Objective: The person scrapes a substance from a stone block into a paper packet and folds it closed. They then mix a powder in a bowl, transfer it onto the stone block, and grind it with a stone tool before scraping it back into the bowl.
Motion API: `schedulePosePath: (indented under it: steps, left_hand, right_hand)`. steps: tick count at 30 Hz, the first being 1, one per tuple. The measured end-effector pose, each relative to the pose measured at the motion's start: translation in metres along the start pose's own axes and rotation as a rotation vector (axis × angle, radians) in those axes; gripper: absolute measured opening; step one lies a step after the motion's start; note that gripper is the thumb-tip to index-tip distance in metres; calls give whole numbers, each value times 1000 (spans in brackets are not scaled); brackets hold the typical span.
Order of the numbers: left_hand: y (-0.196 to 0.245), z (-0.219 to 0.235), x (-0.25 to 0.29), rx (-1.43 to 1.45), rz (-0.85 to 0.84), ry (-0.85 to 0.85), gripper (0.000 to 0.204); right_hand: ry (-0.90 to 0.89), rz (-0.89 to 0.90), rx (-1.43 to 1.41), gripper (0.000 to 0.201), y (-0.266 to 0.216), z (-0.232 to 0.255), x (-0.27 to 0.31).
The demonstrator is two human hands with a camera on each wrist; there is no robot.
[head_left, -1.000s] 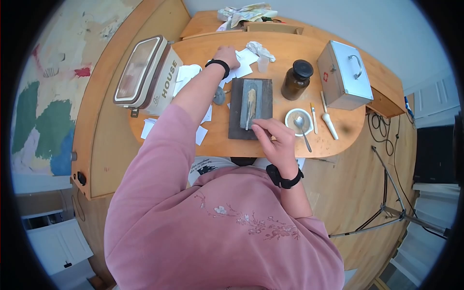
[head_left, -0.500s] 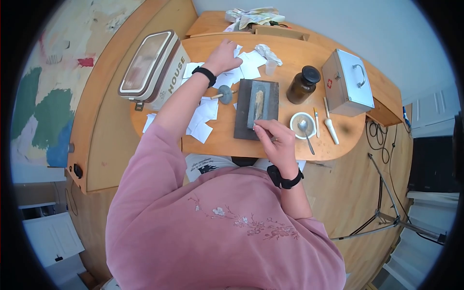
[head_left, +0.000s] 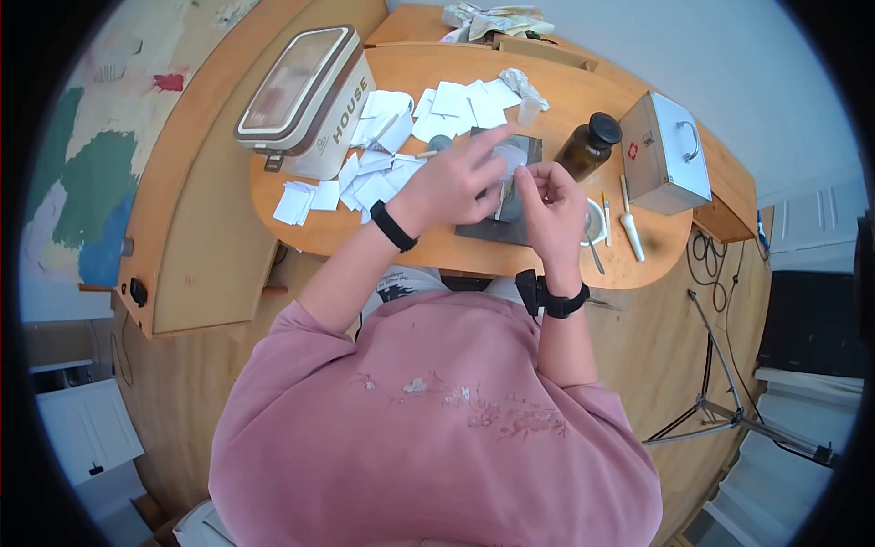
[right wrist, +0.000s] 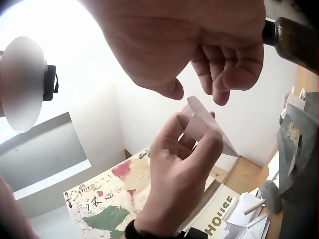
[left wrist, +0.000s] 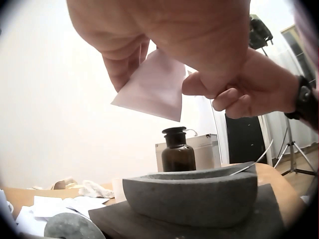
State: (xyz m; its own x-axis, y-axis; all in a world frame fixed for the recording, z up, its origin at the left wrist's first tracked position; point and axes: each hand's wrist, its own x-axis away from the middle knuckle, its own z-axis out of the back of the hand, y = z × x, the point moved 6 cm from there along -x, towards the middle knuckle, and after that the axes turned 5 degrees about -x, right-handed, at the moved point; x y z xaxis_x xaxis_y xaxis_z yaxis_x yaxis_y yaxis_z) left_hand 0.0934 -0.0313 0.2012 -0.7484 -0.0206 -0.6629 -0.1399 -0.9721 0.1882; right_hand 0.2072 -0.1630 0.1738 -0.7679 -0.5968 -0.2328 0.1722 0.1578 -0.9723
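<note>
A folded piece of white paper [left wrist: 154,89] is pinched between the thumb and fingers of my left hand [head_left: 456,187], up over a grey stone trough [left wrist: 192,201]. My right hand [head_left: 554,214] hovers beside the paper, thumb and fingers loosely bent. In the right wrist view, a gap shows between its thumb and fingers, with the paper's tip just below. The boat-shaped trough lies on a dark board [left wrist: 276,199], and a thin pale rod [left wrist: 256,155] leans out of its end. Light brown material [right wrist: 293,130] is inside. Both hands cover much of the trough in the head view.
White paper sheets [head_left: 447,98] and a stone wheel [head_left: 440,143] with a wooden handle lie left of the board. To the right stand a brown bottle [head_left: 588,150], a white bowl [head_left: 594,219] with a spoon, and a metal case [head_left: 661,155]. A HOUSE box [head_left: 342,137] stands left.
My left hand has come back from the far paper pile with a piece of paper. The right hand has let go of the thin rod and risen to meet it.
</note>
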Motion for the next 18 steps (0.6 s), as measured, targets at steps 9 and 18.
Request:
schedulePosePath:
  steps: [9,18]
  left_hand:
    - [26,-9,55,-19,217,25,26]
    - [28,-17,100,-65,409,70,28]
  right_hand:
    - [-114,217,378,16,5,-27,41]
    - [-133,268,460,17,8,-40,58]
